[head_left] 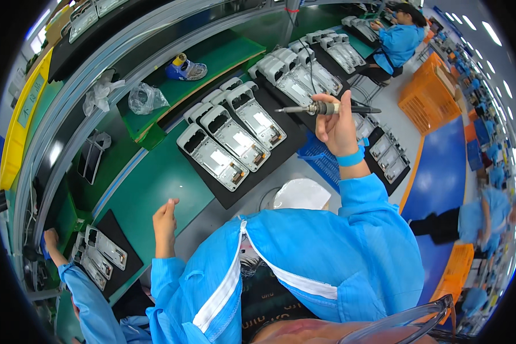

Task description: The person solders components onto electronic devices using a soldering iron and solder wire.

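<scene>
My right hand (pixel 336 127) is raised at the right, wrapped round the handle of a soldering iron (pixel 301 109). The iron lies almost level, its pointed metal tip toward the left and its dark end toward the right. My left hand (pixel 165 225) hovers over the green bench top (pixel 155 183), fingers curled together; whatever is between them is too small to make out. Ahead, between my hands, several grey-white device housings (pixel 230 137) lie in rows on a black mat (pixel 226 198), with small brown connectors at their near ends. Neither hand touches them.
At the left, a co-worker's hand (pixel 50 238) is beside more housings (pixel 100 252). Behind the bench are a plastic bag (pixel 147 98) and a blue tape dispenser (pixel 186 69). A blue basket (pixel 321 157) and a white-topped round stool (pixel 298 194) stand below the bench edge.
</scene>
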Tool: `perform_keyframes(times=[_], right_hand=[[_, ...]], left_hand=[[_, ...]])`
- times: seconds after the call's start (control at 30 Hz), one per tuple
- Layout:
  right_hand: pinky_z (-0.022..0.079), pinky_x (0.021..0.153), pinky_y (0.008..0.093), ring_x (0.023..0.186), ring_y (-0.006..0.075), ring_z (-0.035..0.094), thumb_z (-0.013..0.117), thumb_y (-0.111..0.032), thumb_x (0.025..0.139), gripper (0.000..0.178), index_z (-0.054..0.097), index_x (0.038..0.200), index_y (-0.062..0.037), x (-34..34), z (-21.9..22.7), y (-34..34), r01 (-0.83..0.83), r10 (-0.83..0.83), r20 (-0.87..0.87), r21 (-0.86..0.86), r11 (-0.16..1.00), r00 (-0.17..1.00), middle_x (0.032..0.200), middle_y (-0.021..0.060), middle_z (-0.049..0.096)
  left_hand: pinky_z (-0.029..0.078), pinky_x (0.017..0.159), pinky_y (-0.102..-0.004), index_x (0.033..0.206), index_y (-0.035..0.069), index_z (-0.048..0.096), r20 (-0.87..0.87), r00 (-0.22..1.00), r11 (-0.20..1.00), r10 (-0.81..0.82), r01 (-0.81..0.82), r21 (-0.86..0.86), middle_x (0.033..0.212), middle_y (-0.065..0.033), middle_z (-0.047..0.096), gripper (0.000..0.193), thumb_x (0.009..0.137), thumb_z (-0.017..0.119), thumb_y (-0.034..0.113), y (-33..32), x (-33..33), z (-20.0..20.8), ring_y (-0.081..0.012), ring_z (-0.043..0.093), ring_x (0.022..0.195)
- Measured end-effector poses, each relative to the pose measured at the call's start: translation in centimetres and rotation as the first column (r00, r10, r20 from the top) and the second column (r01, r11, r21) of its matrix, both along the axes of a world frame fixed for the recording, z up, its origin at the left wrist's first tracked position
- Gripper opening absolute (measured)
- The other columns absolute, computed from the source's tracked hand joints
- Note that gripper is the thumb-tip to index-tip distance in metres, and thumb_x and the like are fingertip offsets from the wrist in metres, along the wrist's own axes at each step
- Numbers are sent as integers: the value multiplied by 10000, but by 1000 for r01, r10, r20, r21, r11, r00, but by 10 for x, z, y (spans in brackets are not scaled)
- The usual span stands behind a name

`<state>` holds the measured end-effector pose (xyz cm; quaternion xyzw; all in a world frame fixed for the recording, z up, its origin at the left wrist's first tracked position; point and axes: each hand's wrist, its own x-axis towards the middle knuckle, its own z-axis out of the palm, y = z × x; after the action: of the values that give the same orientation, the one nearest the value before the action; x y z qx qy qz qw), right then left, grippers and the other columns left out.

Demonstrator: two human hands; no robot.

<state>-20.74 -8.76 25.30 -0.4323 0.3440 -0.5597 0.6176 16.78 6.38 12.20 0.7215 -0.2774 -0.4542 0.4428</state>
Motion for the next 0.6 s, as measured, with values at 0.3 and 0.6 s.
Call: perform_keyframes(times=[0.3, 0.6], right_hand=[[227, 366, 185, 397, 58, 324, 442, -281, 872, 229, 486, 837, -59, -2, -59, -53, -17, 23, -131, 44, 999, 991, 494, 9, 394], [319, 442, 176, 502, 33, 415, 528, -171, 838, 137, 540, 814, -37, 48, -136, -95, 140, -180, -399, -127, 982, 899, 601, -8, 488]], left_hand=[[347, 524, -181, 903, 2, 627, 165, 973, 987, 160, -163, 4, 609, 11, 502, 316, 851, 522, 295, -23, -12, -50, -48, 445, 575], [327, 542, -186, 1148, 0, 498, 326, 912, 953, 248, -170, -251, 665, 15, 487, 380, 874, 484, 263, -99, -21, -103, -51, 410, 614]])
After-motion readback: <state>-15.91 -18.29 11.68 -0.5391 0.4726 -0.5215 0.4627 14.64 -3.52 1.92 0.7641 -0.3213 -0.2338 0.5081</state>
